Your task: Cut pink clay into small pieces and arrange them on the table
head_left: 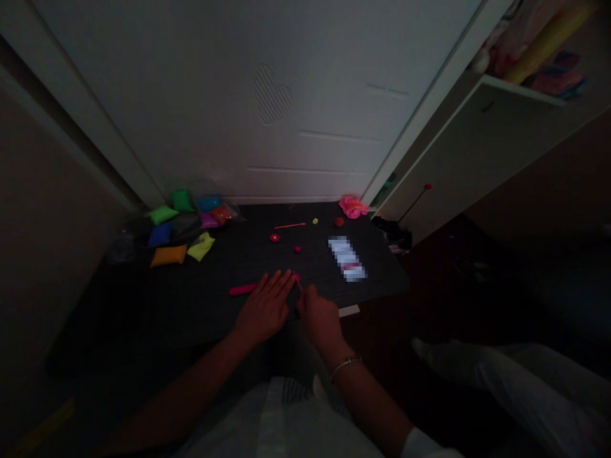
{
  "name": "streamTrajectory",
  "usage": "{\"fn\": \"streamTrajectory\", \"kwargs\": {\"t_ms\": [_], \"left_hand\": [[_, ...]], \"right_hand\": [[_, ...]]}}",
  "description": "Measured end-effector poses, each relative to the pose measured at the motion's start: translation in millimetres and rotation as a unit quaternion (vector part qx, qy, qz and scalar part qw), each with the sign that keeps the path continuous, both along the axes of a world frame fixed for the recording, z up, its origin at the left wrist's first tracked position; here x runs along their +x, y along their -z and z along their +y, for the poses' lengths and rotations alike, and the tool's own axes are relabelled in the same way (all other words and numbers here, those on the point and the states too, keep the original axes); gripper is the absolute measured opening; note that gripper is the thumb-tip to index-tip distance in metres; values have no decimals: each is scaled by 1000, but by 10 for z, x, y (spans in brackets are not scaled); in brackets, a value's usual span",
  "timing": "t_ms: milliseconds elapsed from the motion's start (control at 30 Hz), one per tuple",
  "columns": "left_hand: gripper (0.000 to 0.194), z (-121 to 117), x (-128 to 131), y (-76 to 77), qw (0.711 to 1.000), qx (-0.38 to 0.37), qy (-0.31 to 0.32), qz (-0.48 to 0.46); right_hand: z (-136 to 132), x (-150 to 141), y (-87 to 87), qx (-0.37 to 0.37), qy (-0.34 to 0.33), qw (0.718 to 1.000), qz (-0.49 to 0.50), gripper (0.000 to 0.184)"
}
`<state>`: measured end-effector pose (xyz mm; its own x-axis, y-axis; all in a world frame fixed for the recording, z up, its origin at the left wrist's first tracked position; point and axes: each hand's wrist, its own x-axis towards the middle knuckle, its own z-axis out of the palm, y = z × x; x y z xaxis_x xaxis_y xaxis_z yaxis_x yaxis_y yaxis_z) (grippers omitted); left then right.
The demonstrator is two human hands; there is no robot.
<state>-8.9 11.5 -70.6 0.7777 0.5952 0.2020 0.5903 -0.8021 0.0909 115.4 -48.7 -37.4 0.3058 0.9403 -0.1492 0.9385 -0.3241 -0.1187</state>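
Observation:
A long pinkish-red strip (242,290), perhaps modelling clay, lies on the dark table (210,318). Across it rests my left hand (265,308), fingers stretched out flat; the strip's short right end shows past the fingertips. My right hand (321,316) is closed around a thin pinkish stick-like tool (298,281), whose tip meets that end of the strip. Just beyond my hands sit a small red lump (296,250) and a red flower-like piece (274,238). Dim light hides finer detail.
Several coloured packets, including an orange one (168,256), lie at the left. Farther back are a thin pink stick (290,226), a yellow-green bit (315,221), a reddish ball (338,222) and a pink ruffled item (353,207). A lit, blurred-out phone-like screen (347,259) lies right.

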Motion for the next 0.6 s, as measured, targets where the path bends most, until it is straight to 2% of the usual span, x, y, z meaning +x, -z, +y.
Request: {"fn": "streamTrajectory", "kwargs": {"t_ms": [600], "left_hand": [[52, 2, 10, 6, 1000, -8, 1, -11]], "right_hand": [[19, -1, 84, -13, -18, 1000, 1, 10]]}}
